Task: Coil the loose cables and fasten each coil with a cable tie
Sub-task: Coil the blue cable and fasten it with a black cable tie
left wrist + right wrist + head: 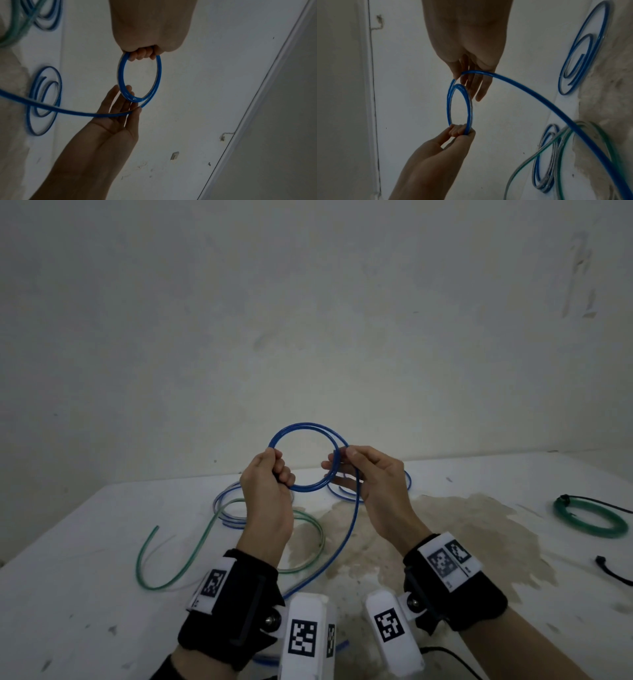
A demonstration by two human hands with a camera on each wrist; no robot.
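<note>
A blue cable coil (301,424) of about two turns is held upright above the white table (102,611). My left hand (274,474) grips the coil's left side with curled fingers. My right hand (359,470) pinches the cable between thumb and forefinger at the coil's right side, with its other fingers held straight. From that pinch the blue tail (352,525) hangs down to the table. The left wrist view shows the coil (159,73) under my left hand (149,27) and the right hand (109,129) below it. The right wrist view shows the coil (448,102) between the right hand (471,40) and the left hand (436,155).
A loose green cable (138,563) lies on the table's left half, and more blue loops (222,508) lie behind the hands. At the right edge lie a green coil (561,513) with a black tie on it and a loose black cable tie (613,571). A brown stain (445,525) covers the table's middle.
</note>
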